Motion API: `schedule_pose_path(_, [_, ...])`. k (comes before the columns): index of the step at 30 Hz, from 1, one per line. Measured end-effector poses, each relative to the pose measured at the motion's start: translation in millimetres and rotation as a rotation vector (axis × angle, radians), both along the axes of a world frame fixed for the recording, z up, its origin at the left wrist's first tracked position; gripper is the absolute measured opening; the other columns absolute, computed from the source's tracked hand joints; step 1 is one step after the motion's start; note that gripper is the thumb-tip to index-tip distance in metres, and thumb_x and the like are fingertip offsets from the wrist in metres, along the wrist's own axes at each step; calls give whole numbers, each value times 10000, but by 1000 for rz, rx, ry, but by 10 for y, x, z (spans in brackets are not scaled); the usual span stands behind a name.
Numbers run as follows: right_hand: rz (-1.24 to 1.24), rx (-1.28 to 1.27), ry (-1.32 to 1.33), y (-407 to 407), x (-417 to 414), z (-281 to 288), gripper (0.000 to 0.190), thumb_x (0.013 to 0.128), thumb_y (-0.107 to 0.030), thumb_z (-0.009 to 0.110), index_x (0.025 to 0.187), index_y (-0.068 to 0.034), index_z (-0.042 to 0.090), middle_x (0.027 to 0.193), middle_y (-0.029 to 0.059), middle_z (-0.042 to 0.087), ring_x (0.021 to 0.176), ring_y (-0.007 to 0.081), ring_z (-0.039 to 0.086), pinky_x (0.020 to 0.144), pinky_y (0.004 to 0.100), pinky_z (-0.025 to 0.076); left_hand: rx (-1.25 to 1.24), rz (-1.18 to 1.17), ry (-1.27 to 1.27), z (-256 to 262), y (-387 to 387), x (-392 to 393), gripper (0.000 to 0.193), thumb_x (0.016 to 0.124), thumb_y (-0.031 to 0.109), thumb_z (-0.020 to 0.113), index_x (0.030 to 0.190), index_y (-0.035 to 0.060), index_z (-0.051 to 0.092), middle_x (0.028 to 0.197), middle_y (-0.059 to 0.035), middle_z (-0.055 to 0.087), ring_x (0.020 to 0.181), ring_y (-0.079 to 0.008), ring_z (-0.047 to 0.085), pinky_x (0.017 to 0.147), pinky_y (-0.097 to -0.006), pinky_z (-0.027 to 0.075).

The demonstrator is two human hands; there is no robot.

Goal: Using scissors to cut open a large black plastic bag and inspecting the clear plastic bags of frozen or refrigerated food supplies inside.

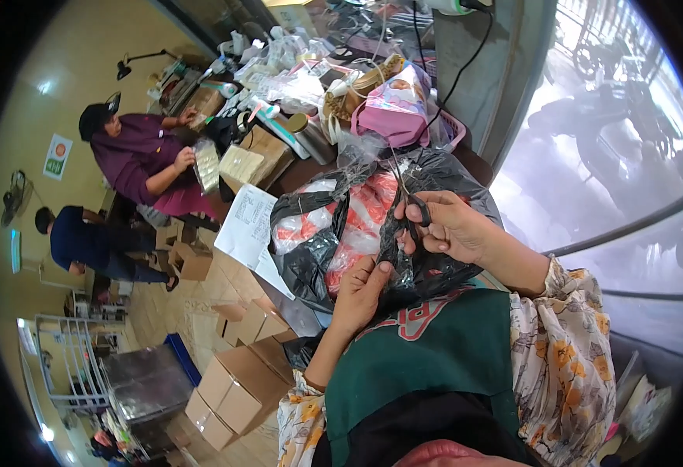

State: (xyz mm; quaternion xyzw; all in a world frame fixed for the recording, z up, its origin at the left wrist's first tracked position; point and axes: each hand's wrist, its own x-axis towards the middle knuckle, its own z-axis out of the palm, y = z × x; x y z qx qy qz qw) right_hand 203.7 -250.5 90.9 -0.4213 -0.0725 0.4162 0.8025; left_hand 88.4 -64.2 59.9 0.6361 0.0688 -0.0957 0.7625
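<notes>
A black plastic bag (306, 265) lies torn or cut apart in front of me. Through the gap show red-and-white items (365, 216) in clear plastic wrap. My right hand (452, 225) has its fingers in the black handles of a pair of scissors (403, 181), whose blades point away from me over the bag. Pinched between the thumb and fingers of my left hand (362, 289) is an edge of the black plastic, close to me. How far the blades are apart is hard to tell.
Beside the bag lies a printed paper sheet (248, 222). Beyond are a steel flask (312, 137), a pink bag (397, 111) and heaped plastic packs (289, 76). Cardboard boxes (242, 385) stand on the floor to the left. One person (137, 152) holds a pack; another (96, 242) stands behind.
</notes>
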Motion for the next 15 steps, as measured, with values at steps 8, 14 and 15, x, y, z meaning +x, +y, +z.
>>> schedule_pose_path(8, [-60, 109, 42, 111, 239, -189, 272, 872, -276, 605, 927, -10, 586, 661, 141, 619, 580, 215, 642, 384, 208, 372, 1, 85, -31, 106, -184, -48, 104, 912, 126, 601, 869, 35, 578, 758, 76, 484, 691, -12, 374, 601, -179, 309])
schedule_pose_path(14, [-24, 37, -3, 70, 303, -73, 238, 866, -241, 616, 927, -14, 576, 733, 103, 621, 577, 180, 640, 378, 192, 379, 24, -55, 58, 40, -30, -62, 167, 807, 80, 706, 827, 63, 541, 727, 95, 451, 658, 4, 365, 563, -164, 299])
schedule_pose_path(15, [1, 33, -24, 35, 294, -56, 267, 864, -248, 634, 949, -1, 575, 786, 72, 615, 580, 158, 636, 375, 177, 383, -17, -33, 94, 122, -46, -61, 197, 804, 77, 709, 780, 69, 514, 712, 99, 434, 652, 3, 355, 558, -168, 292])
